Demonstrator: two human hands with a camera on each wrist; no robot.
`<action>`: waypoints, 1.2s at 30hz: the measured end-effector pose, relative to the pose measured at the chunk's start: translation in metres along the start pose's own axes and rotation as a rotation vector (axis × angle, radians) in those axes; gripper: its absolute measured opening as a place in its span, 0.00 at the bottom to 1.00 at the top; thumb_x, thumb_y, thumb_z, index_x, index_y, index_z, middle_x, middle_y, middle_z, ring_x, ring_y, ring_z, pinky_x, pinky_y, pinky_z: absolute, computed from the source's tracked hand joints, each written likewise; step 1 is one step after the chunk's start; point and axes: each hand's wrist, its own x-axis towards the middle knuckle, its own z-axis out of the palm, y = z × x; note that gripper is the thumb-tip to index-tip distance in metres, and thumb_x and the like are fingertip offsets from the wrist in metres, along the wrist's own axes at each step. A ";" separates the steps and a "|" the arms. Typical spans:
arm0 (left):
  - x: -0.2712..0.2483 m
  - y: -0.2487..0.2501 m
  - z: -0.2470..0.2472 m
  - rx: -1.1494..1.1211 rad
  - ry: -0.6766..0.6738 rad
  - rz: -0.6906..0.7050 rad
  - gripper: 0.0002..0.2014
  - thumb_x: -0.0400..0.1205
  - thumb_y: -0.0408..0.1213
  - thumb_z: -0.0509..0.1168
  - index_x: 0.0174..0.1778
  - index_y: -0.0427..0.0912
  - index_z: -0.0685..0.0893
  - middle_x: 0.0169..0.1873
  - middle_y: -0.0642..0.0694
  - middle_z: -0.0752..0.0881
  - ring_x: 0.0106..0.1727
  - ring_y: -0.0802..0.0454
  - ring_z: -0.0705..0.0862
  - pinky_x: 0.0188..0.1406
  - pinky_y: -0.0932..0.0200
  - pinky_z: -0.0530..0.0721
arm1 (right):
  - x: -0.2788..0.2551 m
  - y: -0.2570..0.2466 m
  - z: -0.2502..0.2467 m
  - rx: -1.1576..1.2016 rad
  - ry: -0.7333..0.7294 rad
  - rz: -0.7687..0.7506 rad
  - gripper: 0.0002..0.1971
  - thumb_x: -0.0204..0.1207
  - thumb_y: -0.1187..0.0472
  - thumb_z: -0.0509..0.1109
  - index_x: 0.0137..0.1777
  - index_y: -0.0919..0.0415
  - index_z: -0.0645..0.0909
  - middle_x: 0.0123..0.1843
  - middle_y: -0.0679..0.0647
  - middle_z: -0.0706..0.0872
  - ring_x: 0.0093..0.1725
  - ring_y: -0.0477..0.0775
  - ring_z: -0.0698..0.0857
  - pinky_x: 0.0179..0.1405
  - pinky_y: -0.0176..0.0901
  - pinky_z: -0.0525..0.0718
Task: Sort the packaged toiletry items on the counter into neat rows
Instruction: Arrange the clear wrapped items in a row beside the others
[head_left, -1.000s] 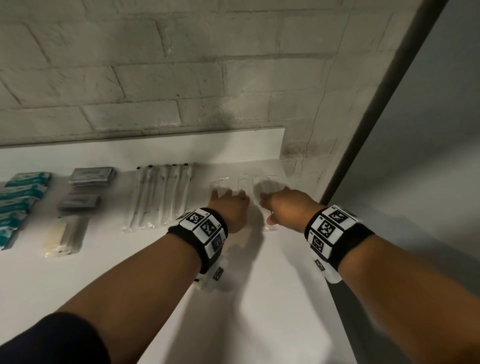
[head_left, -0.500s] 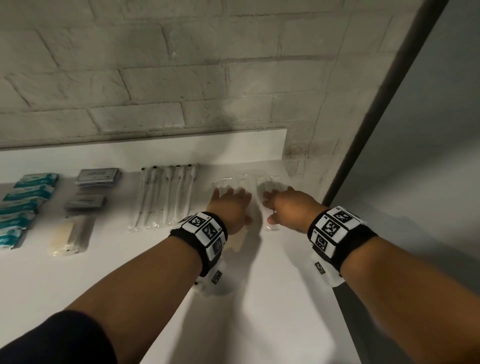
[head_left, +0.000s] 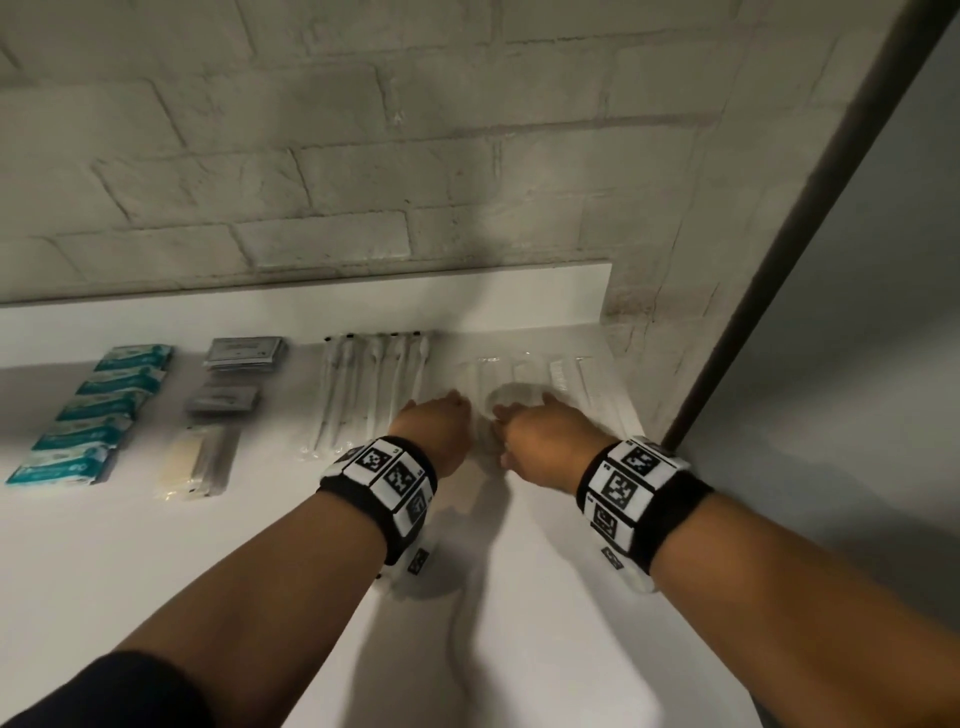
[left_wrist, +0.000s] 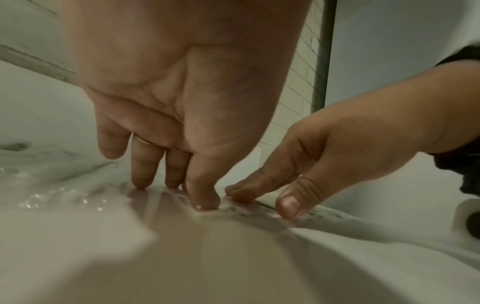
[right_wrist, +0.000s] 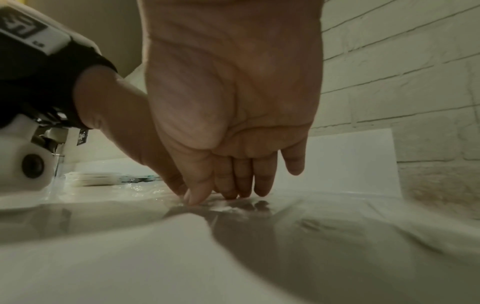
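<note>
Nearest us, both forearms stretch out over the white counter (head_left: 156, 561), wrist bands on. The left hand (head_left: 435, 423) is flat, fingers straight, tips pressing down on the clear comb packets (head_left: 524, 382); the left wrist view shows those fingertips (left_wrist: 140, 181) planted on the crinkly plastic. Right beside it, almost touching, the right hand (head_left: 540, 441) does the same, its extended fingers (right_wrist: 244, 185) and thumb on the wrap. The packets lie under and just beyond both sets of fingertips, running right towards the corner. Left of the hands sits a row of wrapped toothbrushes (head_left: 371, 389), then grey sachets (head_left: 234, 379) above a pale soap packet (head_left: 192, 462), then teal packs (head_left: 93, 410) in a column. Behind it all, the brick wall (head_left: 363, 156).
</note>
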 end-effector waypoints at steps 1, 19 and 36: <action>0.001 -0.002 -0.001 -0.001 -0.006 0.004 0.25 0.85 0.38 0.56 0.80 0.41 0.65 0.79 0.46 0.68 0.76 0.47 0.72 0.79 0.45 0.59 | 0.000 -0.001 -0.001 0.007 -0.008 0.009 0.27 0.84 0.50 0.59 0.81 0.56 0.64 0.84 0.53 0.62 0.80 0.56 0.66 0.82 0.59 0.52; 0.007 0.010 0.006 0.181 0.133 0.232 0.27 0.84 0.43 0.59 0.80 0.43 0.65 0.81 0.46 0.64 0.81 0.41 0.62 0.76 0.42 0.61 | -0.008 0.015 -0.005 0.042 -0.026 0.139 0.27 0.85 0.50 0.55 0.81 0.58 0.63 0.82 0.55 0.65 0.80 0.57 0.65 0.81 0.59 0.54; 0.014 0.048 0.009 0.177 0.149 0.383 0.27 0.83 0.46 0.59 0.79 0.45 0.66 0.79 0.45 0.67 0.81 0.40 0.58 0.78 0.41 0.57 | -0.013 0.050 0.008 0.088 -0.064 0.335 0.22 0.81 0.59 0.58 0.74 0.62 0.70 0.70 0.60 0.79 0.70 0.60 0.76 0.78 0.59 0.59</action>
